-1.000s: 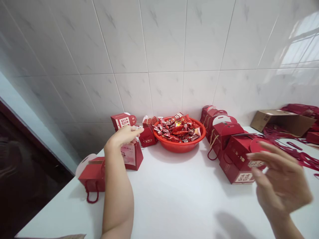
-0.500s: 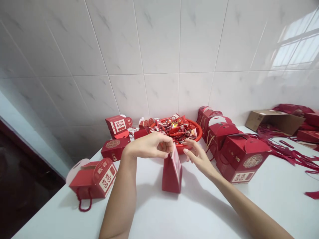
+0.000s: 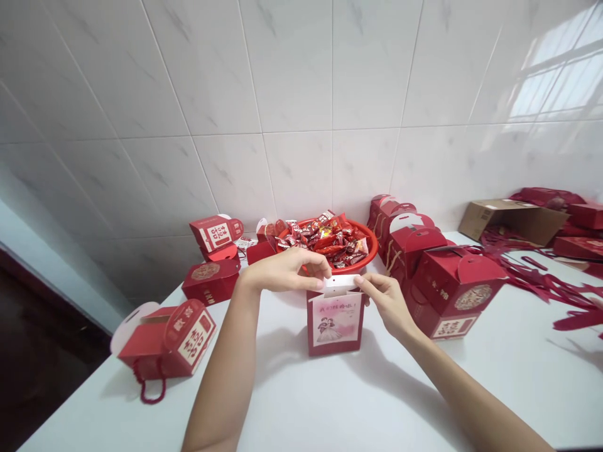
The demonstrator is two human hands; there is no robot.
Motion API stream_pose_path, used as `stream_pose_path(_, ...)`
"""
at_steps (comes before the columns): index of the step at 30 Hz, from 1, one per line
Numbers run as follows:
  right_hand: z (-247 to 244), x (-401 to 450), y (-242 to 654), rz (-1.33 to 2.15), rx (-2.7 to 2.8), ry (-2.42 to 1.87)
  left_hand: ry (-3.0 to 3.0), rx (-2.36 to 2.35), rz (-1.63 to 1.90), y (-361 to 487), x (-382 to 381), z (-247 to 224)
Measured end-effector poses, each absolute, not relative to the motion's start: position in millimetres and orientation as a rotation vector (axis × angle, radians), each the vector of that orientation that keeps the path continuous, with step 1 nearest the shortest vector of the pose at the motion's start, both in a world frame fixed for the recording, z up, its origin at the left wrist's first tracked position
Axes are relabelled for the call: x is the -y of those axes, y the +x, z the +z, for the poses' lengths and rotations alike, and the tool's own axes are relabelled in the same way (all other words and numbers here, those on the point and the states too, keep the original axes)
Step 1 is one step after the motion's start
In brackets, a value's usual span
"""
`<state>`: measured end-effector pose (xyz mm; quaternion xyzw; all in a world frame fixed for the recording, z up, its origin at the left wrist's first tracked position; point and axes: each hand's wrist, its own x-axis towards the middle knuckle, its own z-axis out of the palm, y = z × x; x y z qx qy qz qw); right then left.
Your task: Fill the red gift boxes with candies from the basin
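Note:
A small red gift box (image 3: 335, 321) with a pink printed front showing two figures stands upright on the white table (image 3: 292, 402). Its white top flap is raised. My left hand (image 3: 294, 270) pinches the flap's left end between thumb and fingers. At the right end, my right hand (image 3: 384, 298) grips the flap and upper edge with its thumb in front; the other fingers are partly hidden behind the box. Just behind the box, a red basin (image 3: 372, 248) is heaped with wrapped candies (image 3: 325, 235).
Red handled boxes stand at left, one (image 3: 164, 342) with a cord loop, others (image 3: 211, 279) stacked behind. A row of red boxes (image 3: 459, 289) lines the right. Farther right lie an opened cardboard box (image 3: 513, 220) and dark red ribbons (image 3: 532, 276). A tiled wall (image 3: 301, 169) rises behind.
The gift box has turned so its printed front faces me, and its white flap now shows. My right hand has closed onto the flap's right end; my left hand stays at the top.

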<state>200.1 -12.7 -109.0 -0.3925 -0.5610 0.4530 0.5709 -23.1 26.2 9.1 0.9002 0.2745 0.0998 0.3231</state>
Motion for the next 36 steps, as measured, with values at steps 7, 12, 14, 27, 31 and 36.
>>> stream_pose_path(7, -111, 10, 198, 1.241, 1.377, -0.955, 2.256, -0.739, 0.1, -19, -38, -5)
stream_pose_path(12, -113, 14, 193, 1.153, 1.336, -0.943, 2.201, -0.77, 0.109, -20, -42, -5)
stream_pose_path(14, -113, 17, 192, 1.087, 1.329, -0.934, 2.208, -0.784, 0.129, -21, -42, -4)
stream_pose_path(27, -123, 23, 196, 0.593, 1.667, -0.864, 2.269, -0.912, 0.259, -16, -39, -3)
stream_pose_path(31, -124, 23, 195, 0.519, 1.705, -0.843, 2.286, -0.925, 0.22, -14, -37, -1)
stream_pose_path(36, -128, 14, 197, 0.447, 1.621, -0.845, 2.487, -0.944, 0.346, -3, -43, -6)
